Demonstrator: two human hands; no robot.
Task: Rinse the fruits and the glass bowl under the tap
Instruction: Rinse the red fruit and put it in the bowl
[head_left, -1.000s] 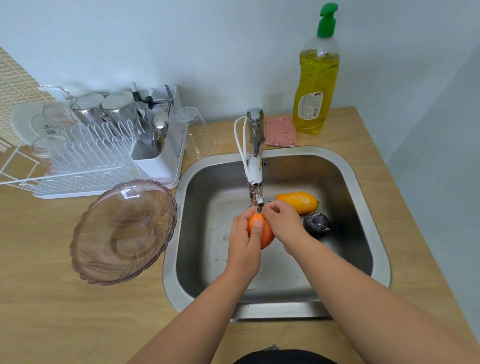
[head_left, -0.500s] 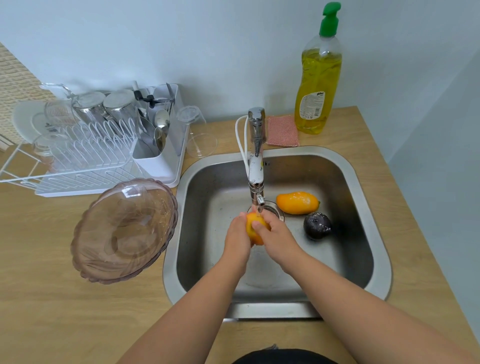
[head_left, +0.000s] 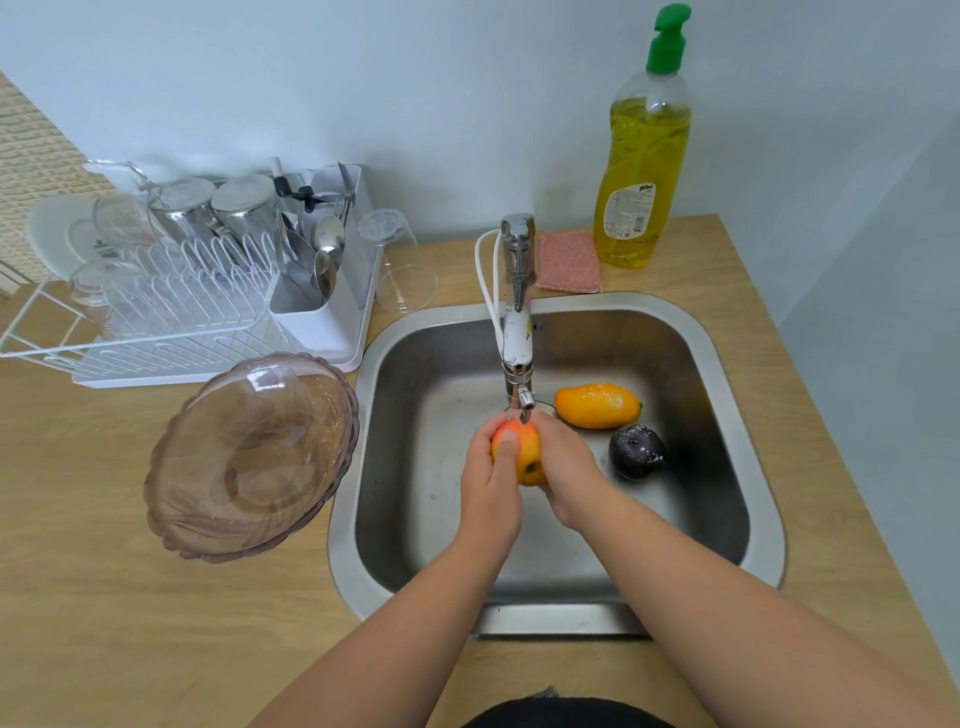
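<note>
An orange-red round fruit (head_left: 524, 452) sits just under the tap spout (head_left: 519, 358), over the steel sink (head_left: 727, 364). My left hand (head_left: 488, 493) grips it from the left with the thumb across its front. My right hand (head_left: 569, 473) cups it from the right. An orange mango-like fruit (head_left: 596, 405) and a dark purple fruit (head_left: 636, 451), both wet, lie on the sink floor to the right. The tinted glass bowl (head_left: 249, 457) rests tilted on the counter left of the sink, its edge over the sink rim.
A white dish rack (head_left: 171, 312) with glasses, steel cups and cutlery stands at the back left. A clear glass (head_left: 400, 265) lies beside it. A pink sponge cloth (head_left: 569, 262) and a yellow dish-soap bottle (head_left: 644, 171) stand behind the sink.
Both hands have turned the fruit under the spout: half a second ago it was mostly covered and looked yellow, now more of its orange-red side and its stem end show.
</note>
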